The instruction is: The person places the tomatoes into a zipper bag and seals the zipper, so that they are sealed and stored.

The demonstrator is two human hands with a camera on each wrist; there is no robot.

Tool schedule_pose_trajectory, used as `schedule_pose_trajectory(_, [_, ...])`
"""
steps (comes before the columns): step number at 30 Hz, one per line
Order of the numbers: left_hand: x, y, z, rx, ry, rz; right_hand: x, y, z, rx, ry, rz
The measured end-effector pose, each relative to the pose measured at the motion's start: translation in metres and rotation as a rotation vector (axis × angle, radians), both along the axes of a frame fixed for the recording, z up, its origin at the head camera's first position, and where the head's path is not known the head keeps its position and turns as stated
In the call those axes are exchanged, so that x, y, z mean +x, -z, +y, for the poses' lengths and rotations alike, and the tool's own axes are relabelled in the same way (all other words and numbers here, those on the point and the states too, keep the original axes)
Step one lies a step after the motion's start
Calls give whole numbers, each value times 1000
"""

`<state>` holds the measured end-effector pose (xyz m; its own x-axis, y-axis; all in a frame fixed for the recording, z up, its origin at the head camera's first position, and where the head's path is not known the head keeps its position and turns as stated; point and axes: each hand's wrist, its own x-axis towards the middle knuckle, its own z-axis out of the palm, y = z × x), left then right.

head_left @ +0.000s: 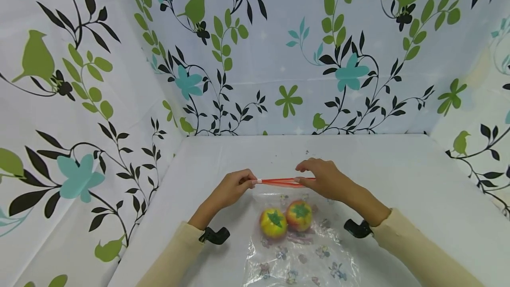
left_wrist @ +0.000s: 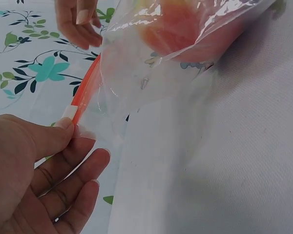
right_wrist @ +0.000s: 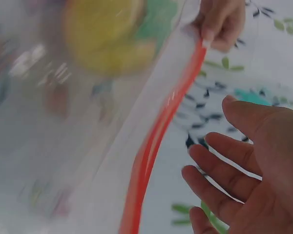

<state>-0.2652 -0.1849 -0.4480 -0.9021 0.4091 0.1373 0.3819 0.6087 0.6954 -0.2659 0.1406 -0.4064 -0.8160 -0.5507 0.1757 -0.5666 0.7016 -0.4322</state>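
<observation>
A clear zip bag (head_left: pixel 295 256) with a printed pattern lies with its red zip strip (head_left: pixel 283 182) at the far side. Two round yellow-red fruits with green leafy tops show through the plastic, one yellower fruit (head_left: pixel 273 223) and one redder fruit (head_left: pixel 299 216). My left hand (head_left: pixel 235 187) pinches the strip's left end at the white slider (left_wrist: pixel 70 112), thumb against forefinger, the other fingers loosely bent. At the strip's right end is my right hand (head_left: pixel 324 178). In the right wrist view its fingers (right_wrist: pixel 224 178) are spread beside the red strip, holding nothing.
The bag rests on a white table (head_left: pixel 223 154). Behind and to the left hangs a white curtain (head_left: pixel 255 79) printed with leaves, birds and flowers. Black wrist-worn devices, a left one (head_left: pixel 215 235) and a right one (head_left: pixel 357 228), sit below the hands.
</observation>
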Motion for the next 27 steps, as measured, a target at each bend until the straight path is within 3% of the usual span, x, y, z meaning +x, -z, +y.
schedule_pose_trajectory(4, [1, 0, 0, -3, -1, 6, -6, -5, -44, 40, -98, -75])
schedule_pose_trajectory(11, [2, 1, 1, 8, 9, 7, -15, -1, -88, 39, -206, -71])
schedule_pose_trajectory(17, [2, 1, 1, 18, 28, 28, -19, 4, -101, -39, -263, -102])
schedule_pose_trajectory(27, [3, -1, 2, -2, 28, 45, -20, 1, -105, -86, -289, -102])
